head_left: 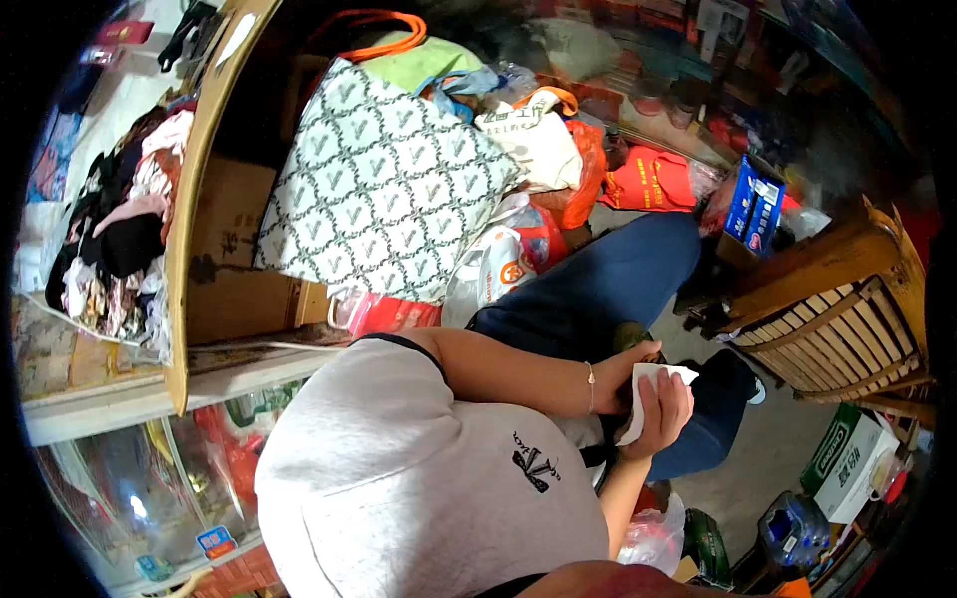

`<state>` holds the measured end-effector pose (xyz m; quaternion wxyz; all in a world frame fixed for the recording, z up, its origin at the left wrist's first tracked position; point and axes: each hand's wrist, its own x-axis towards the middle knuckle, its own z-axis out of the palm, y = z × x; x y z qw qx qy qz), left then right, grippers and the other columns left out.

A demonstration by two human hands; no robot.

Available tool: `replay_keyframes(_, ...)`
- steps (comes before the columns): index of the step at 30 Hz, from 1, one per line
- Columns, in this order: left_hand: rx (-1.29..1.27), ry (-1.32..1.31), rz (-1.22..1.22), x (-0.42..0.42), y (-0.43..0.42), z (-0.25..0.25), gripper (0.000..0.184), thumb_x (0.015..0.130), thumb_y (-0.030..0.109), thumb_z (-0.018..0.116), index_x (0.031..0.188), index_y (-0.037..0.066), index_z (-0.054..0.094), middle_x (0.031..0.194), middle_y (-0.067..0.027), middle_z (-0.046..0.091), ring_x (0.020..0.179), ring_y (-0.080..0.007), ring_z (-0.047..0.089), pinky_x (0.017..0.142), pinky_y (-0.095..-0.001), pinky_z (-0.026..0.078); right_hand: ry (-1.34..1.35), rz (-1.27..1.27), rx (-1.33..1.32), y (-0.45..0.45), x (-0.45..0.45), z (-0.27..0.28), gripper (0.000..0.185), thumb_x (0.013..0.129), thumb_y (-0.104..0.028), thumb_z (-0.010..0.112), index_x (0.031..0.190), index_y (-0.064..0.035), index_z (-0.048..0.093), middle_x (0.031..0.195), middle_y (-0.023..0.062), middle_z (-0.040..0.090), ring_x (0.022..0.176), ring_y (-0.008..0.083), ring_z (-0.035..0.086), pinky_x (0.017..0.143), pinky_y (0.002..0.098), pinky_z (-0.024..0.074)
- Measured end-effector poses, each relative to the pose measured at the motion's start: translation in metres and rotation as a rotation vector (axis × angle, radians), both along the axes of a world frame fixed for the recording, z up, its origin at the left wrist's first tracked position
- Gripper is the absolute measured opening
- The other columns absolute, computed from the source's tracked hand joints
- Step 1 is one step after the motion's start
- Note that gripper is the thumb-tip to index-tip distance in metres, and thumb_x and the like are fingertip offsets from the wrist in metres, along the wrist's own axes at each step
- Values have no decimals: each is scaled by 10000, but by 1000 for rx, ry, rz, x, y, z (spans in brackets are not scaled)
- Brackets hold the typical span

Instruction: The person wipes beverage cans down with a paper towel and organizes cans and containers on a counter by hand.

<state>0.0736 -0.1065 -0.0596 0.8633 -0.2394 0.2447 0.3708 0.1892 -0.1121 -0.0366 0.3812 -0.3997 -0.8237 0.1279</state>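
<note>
My left hand (630, 371), with a thin bracelet at its wrist, is held over my lap with fingers curled. An olive-brown rounded object (630, 336) shows just beyond its fingers; what the hand grips is mostly hidden. My right hand (666, 411) is closed on a white tissue (643, 384), its fingers bent over the front. The tissue lies close against my left hand and covers part of it. My legs in dark blue trousers (598, 274) are spread beneath both hands.
A patterned white bag (389, 189) and several other bags are piled beyond my left arm. A slatted wooden chair (837, 334) stands ahead, near a blue box (750, 206). A green-and-white carton (847, 463) and a glass display case (140, 488) are also around me.
</note>
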Motion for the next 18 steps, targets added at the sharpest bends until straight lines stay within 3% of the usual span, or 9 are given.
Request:
replay_keyframes(1, -2, 56, -31, -1, 6, 3, 480, 780, 529, 524, 999, 103, 563, 951, -43, 590, 883, -190, 549, 800, -335, 433, 87, -8, -28, 1, -3, 3, 322, 864, -246, 424, 942, -2, 619, 1089, 163, 558, 1058, 325, 494, 910, 429, 357)
replay_keyframes(5, 11, 103, -76, -5, 22, 12, 431, 790, 508, 524, 968, 118, 572, 955, -42, 593, 886, -189, 551, 811, -344, 430, 254, -120, -174, 6, -13, 15, 418, 912, -266, 328, 958, 54, 592, 1100, 201, 541, 1061, 363, 484, 912, 432, 355)
replay_keyframes(8, -5, 124, -48, -7, 26, 18, 425, 788, 494, 540, 964, 110, 574, 924, -41, 603, 830, -184, 575, 768, -335, 457, 376, -176, -330, 10, -16, 22, 452, 909, -332, 343, 930, 31, 612, 1078, 195, 562, 1018, 358, 512, 882, 420, 379)
replay_keyframes(12, -45, 142, -62, -1, 27, 21, 419, 797, 485, 532, 937, 92, 570, 916, -53, 605, 833, -193, 581, 773, -342, 460, 318, -242, -428, 11, 1, 12, 490, 921, -357, 331, 964, 54, 593, 1029, 232, 575, 958, 353, 555, 847, 404, 422)
replay_keyframes(15, -45, 86, -71, 11, 26, 21, 395, 813, 460, 522, 923, 83, 563, 903, -59, 606, 831, -193, 584, 778, -342, 461, 394, -313, -348, 4, 5, 8, 494, 921, -360, 329, 991, 60, 579, 998, 248, 581, 939, 345, 565, 856, 405, 422)
replay_keyframes(18, -34, -7, -107, 11, 27, 28, 359, 829, 415, 519, 926, 72, 556, 892, -60, 607, 821, -186, 586, 781, -332, 463, 941, -311, -613, -5, 5, -5, 588, 879, -448, 380, 1088, 91, 487, 1123, 249, 511, 1033, 326, 512, 918, 405, 378)
